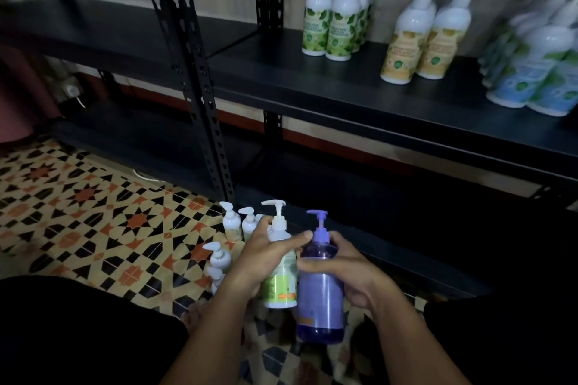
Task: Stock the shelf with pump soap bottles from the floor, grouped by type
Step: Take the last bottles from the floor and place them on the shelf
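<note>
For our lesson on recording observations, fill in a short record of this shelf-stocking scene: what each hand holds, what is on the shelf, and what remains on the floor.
left hand: left hand grips the green-label bottle
right hand: right hand grips the purple bottle
shelf: shelf carries three groups, green-label group, yellow-label group, blue-label group
floor: white pump bottles stand on the patterned floor
purple group on shelf: none visible
</note>
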Demonstrator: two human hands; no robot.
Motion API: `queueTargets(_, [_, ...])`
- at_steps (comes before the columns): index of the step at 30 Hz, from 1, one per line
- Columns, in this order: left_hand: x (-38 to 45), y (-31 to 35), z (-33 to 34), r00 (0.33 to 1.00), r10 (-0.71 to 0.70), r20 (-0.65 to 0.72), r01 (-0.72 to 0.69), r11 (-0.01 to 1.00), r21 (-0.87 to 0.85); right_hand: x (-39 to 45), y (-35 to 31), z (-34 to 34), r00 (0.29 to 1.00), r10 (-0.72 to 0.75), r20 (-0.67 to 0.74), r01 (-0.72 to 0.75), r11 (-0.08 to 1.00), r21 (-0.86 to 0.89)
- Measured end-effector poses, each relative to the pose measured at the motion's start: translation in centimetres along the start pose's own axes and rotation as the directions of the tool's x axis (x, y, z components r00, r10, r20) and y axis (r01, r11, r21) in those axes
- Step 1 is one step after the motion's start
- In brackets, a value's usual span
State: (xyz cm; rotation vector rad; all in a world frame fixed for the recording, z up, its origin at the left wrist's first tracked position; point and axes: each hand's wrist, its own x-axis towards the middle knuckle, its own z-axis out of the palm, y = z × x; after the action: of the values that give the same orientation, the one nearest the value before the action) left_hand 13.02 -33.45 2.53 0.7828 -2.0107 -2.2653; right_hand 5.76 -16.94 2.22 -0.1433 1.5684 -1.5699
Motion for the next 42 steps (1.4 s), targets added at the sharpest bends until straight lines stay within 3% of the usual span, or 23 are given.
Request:
queueTargets(6, [-0.9,1.3,-0.9,1.000,0.012,-0.007,-0.012,0.999,0.045,-1.7,-0.8,-0.4,0.998,-0.052,-0.018,0.051,0.997,-0.051])
queueTargets(13, [-1.3,0.1,-1.8,0.988,0.114,-0.104,-0.102,0.989,0.110,-2.0,-0.5,-1.2,0.993,-0.111,-0.047,0.114,0.991,0.075])
queueTargets(19, [-1.9,0.6,-1.1,0.976,0.195,-0.093,-0.185,0.977,0.108,-1.9,-0.1,-1.5,0.969,-0.200,-0.147,0.224,0.960,0.166])
queueTargets(28, [-2.4,-0.7,0.4,0.986,0.163,-0.035,-0.160,0.984,0.080,-1.4,1.2,-1.1,0.975,-0.221,-0.034,0.222,0.940,0.261])
queueTargets(35, [-1.4,-1.2,0.1,0.964,0.200,-0.173,-0.191,0.979,0.070,-1.0,1.7,-0.5,0.975,-0.185,-0.122,0.203,0.966,0.160])
queueTargets(42, [-1.1,-1.5,-0.5,0.989,0.109,-0.103,-0.113,0.993,-0.031,-1.1,1.6,-0.9,0.949,-0.253,-0.187,0.290,0.934,0.209])
